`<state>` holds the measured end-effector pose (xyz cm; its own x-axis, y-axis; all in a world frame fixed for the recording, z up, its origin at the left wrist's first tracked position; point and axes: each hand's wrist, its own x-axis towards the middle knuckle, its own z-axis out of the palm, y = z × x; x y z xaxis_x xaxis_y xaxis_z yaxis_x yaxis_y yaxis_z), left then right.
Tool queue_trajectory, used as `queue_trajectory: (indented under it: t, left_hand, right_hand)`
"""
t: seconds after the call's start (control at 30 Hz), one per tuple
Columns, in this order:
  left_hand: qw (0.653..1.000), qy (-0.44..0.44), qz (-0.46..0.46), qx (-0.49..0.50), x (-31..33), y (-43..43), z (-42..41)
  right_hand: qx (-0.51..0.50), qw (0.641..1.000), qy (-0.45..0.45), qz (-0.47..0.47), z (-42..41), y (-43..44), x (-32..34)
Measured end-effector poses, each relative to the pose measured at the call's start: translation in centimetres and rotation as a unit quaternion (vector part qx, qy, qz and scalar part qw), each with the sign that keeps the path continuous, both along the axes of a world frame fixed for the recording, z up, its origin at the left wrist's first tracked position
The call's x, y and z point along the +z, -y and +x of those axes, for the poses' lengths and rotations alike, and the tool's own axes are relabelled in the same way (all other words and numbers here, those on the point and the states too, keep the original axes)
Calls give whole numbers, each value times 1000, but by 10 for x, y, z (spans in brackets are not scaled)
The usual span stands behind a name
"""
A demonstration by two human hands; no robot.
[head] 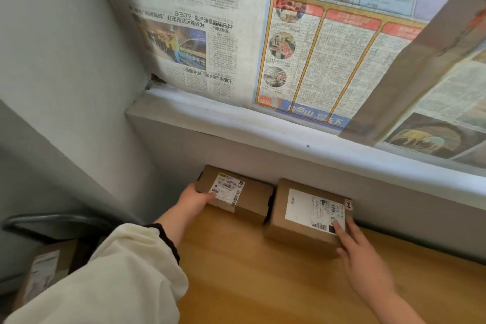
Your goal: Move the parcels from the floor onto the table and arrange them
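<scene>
Two brown cardboard parcels with white shipping labels sit side by side at the back of the wooden table, against the wall. My left hand holds the left end of the left parcel, thumb on its top near the label. My right hand lies with spread fingers on the right front corner of the right parcel, fingertips on its label. Another parcel lies lower down at the far left, beyond the table edge, partly hidden by my sleeve.
A white window sill juts out above the parcels, with newspaper covering the window. A grey wall stands at the left. A dark curved chair back shows at the lower left beside the table.
</scene>
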<state>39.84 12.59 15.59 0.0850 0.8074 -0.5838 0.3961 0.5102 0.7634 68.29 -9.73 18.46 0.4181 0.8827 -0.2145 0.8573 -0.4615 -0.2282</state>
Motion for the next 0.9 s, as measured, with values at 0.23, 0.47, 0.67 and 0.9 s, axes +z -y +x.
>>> queue_trajectory:
  t: [0.23,0.47,0.67,0.9]
  left_hand:
    - [998,12,-24,-55,-1,5,1]
    - [993,102,-6,59,13,26,-40]
    - [967,145,10,211,-7,61,-177]
    - [866,145,-62,475,-68,116,-347]
  right_hand:
    - [-42,999,-2,8,3,5,-1]
    - [-81,985,-117,94,-38,-29,13]
    - [229,957,-80,157,-185,-63,26]
    - [404,903,-144,-36,-370,-142,-34]
